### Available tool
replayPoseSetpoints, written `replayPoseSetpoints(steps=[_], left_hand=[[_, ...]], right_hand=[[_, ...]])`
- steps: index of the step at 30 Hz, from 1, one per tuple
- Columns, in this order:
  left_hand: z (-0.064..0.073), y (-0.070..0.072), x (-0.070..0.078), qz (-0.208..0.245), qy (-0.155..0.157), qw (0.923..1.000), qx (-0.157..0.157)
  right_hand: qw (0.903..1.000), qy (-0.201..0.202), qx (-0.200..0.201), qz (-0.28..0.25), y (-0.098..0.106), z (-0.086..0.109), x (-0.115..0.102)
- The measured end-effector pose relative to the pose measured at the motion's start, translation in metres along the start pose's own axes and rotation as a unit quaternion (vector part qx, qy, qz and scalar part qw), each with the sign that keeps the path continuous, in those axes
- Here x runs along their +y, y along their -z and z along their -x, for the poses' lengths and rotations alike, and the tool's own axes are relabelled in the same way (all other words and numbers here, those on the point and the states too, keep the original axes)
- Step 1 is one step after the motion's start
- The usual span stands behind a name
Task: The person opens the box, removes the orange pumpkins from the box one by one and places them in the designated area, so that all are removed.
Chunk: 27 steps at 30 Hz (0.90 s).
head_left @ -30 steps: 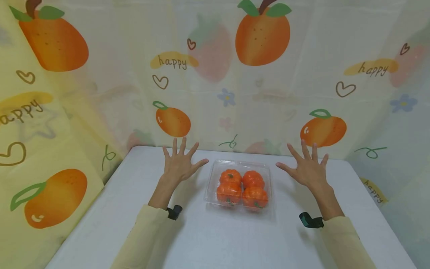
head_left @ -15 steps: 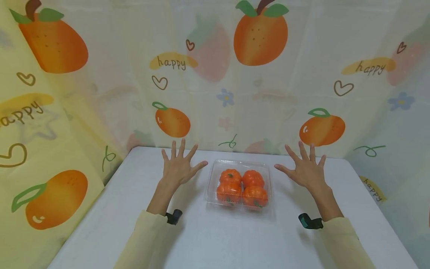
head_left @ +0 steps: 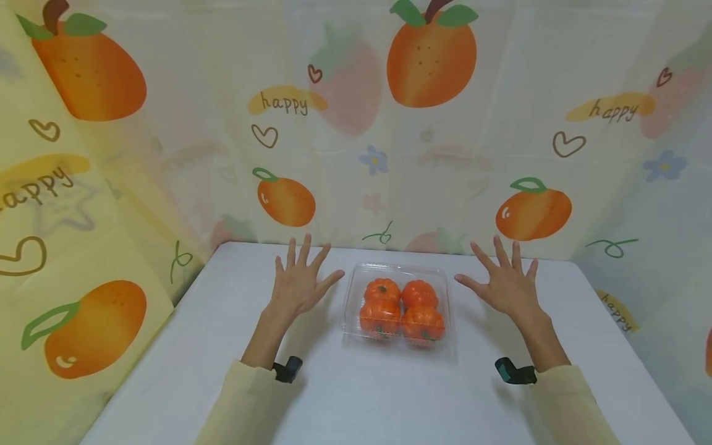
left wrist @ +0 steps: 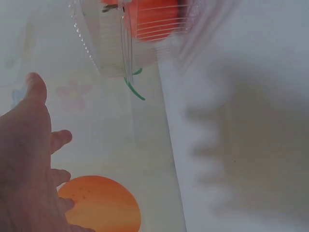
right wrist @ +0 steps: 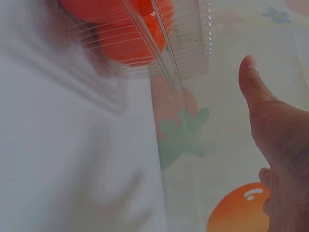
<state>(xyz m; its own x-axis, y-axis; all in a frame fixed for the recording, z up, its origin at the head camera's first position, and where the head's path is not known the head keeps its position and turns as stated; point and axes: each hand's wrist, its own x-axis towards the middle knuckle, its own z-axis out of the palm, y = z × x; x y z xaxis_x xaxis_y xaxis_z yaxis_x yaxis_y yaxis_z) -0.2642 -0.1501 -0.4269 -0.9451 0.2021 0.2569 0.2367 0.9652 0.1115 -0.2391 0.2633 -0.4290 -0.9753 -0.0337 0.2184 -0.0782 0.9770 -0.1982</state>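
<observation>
A clear plastic clamshell box with its lid down stands mid-table, holding several small orange pumpkins. To its left, my left hand hovers above the table with fingers spread, palm down and nothing held. On the other side my right hand mirrors it, its fingers also spread and holding nothing. Neither hand touches the box. In the left wrist view the box wall appears at the top, apart from the thumb. The right wrist view likewise shows a gap between the thumb and the box wall.
The white table has its far edge against a fruit-printed cloth. The cloth also hangs along the left and right sides. Dark wrist-worn cameras sit on the left wrist and the right wrist.
Both hands have drawn back slightly toward the body, with fingers still spread. The left hand has also turned a little to the right. The box has stayed in place.
</observation>
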Motion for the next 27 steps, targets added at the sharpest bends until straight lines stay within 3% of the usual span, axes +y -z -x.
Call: replayPoseSetpoints(steps=[15,21,27], left_hand=[[0.017,-0.013,0.005,0.09,-0.021,0.9953,0.029],[0.024,-0.022,0.008,0.145,-0.025,0.9886,0.032],[0.03,-0.03,0.01,0.213,-0.031,0.9759,0.038]], right_hand=[[0.9986,0.0,-0.001,-0.053,-0.005,0.008,0.0],[0.9947,0.007,-0.003,-0.103,-0.012,0.009,0.001],[0.9821,0.0,-0.03,-0.186,-0.018,0.015,0.001]])
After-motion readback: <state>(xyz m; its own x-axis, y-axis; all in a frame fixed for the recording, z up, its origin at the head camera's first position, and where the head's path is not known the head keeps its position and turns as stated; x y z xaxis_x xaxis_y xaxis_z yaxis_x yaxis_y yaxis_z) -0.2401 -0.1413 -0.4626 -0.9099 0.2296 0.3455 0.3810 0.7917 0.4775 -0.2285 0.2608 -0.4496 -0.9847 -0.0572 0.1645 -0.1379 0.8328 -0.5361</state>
